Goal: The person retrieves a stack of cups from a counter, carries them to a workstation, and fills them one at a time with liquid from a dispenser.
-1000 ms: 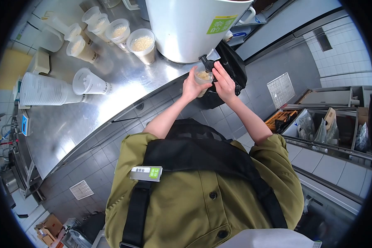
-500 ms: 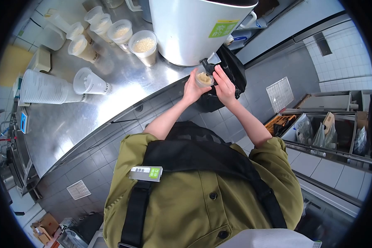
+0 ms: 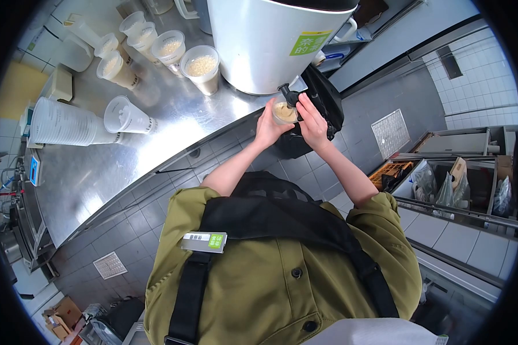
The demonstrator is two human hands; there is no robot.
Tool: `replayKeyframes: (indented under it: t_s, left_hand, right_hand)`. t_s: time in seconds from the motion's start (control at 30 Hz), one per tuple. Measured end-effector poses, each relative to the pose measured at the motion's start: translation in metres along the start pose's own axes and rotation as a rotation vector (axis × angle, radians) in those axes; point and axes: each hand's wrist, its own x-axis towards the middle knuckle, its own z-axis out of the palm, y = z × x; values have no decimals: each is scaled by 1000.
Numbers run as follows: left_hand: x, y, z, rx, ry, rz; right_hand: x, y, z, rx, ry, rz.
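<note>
My left hand (image 3: 269,127) is wrapped around a clear plastic cup (image 3: 284,119) with something pale beige in it. The cup's mouth is right below the black tap (image 3: 289,95) of a big white drink dispenser (image 3: 256,46). At the tap is my right hand (image 3: 313,125), its fingers straight, close together and pressed on the black part; the thumb side is by the cup's rim. Whether liquid is flowing cannot be made out. Left of the dispenser stands a cup with a pale, grainy filling (image 3: 202,66), with several similar cups behind it.
On the steel counter (image 3: 155,149) lie a long stack of nested empty cups (image 3: 66,122) and a tilted cup (image 3: 126,117). A black bin bag (image 3: 328,86) hangs beside the dispenser. Shelves with plastic bags (image 3: 443,184) are on the right.
Both hands keep their places at the tap. The beige content looks slightly higher in the cup, and the view has shifted very little.
</note>
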Motion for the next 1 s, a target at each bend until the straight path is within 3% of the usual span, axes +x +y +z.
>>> replayKeyframes:
  t_s: [0.6, 0.8, 0.9, 1.0]
  left_hand:
    - [-2, 5, 0, -33, 25, 12]
    - [-1, 3, 1, -52, 9, 24]
    - [0, 2, 2, -5, 1, 54]
    - [-4, 4, -2, -47, -33, 74]
  right_hand:
    - [3, -2, -4, -9, -17, 1]
    - [18, -2, -21, -32, -122, 9]
    - [54, 8, -41, 95, -480, 191]
    - [90, 24, -38, 331, -688, 627]
